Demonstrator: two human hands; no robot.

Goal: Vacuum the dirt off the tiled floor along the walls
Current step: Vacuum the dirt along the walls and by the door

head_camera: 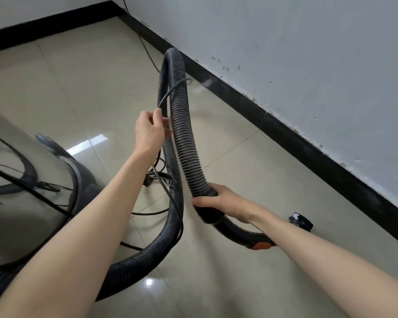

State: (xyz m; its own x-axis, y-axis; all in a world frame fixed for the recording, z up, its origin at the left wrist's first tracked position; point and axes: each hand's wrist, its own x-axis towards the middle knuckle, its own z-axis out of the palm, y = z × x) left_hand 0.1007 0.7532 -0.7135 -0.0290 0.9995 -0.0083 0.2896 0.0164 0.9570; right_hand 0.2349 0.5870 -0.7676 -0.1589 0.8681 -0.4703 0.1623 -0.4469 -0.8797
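From the head view, both hands are busy with one black ribbed hose (184,143), which arches up high and loops back down toward the lower left. The left hand (151,131) pinches a thin grey cord (170,92) right beside the hose, fingers curled on it. My read: the cord is draped over the arch and is being lifted clear so the hose can run free. The right hand (225,203) wraps round the hose where the ribbing meets the smooth curved handle (239,230), which carries one orange button near its far end. That grip looks chosen for steering.

The tiled floor (251,175) stretches to a black skirting (285,125) under a scuffed pale wall (308,53); specks of dirt sit along that edge, so the cleaning there looks not yet begun. One small black cap-like part (300,220) lies on the tiles near the skirting, just beyond the right forearm. A tangle of more cord (161,177) lies on the floor under the arch. At the left, a curved shiny grey surface (21,168) mirrors the cables; I cannot tell what it is.
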